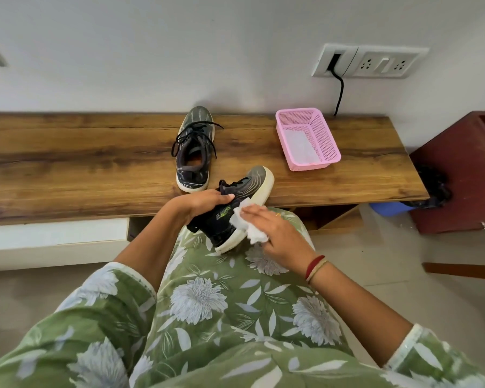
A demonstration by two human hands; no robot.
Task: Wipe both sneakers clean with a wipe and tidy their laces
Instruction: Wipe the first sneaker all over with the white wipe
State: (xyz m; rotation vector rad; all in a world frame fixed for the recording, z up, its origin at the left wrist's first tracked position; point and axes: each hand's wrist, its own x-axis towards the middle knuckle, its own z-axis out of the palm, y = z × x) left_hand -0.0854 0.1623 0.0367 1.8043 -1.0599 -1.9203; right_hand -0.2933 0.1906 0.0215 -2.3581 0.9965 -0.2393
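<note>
A long wooden shelf (67, 163) runs along the white wall. Near its middle 1 dark standing sneaker (192, 161) rests upright on its sole, toe towards the wall and heel near the front edge. Its black laces (194, 134) are loose and trail over both sides.

Just in front of it, the left hand (205, 201) grips the held sneaker (252, 183) from above, with fingers and thumb curled round the laced top near the collar. This 2nd shoe is tilted on its side. Its heel sits on the person's lap, which is covered in green floral fabric (221, 303), and its toe points up and away over the shelf edge, so the pale sole rim faces right.

A crumpled white wipe (248, 224) lies against the shoe's side by the green logo. The right hand (276, 232) presses it there with fingers nearly straight and flat on top, and more of the wipe bunches out under the palm. Red and tan bands (315, 268) circle that wrist.

Further right on the shelf stands a pink mesh basket (326, 141) with a white sheet on its floor. Above it, a socket panel (370, 61) holds a black cable (340, 91). At the far right stands a maroon cabinet (465, 175).
</note>
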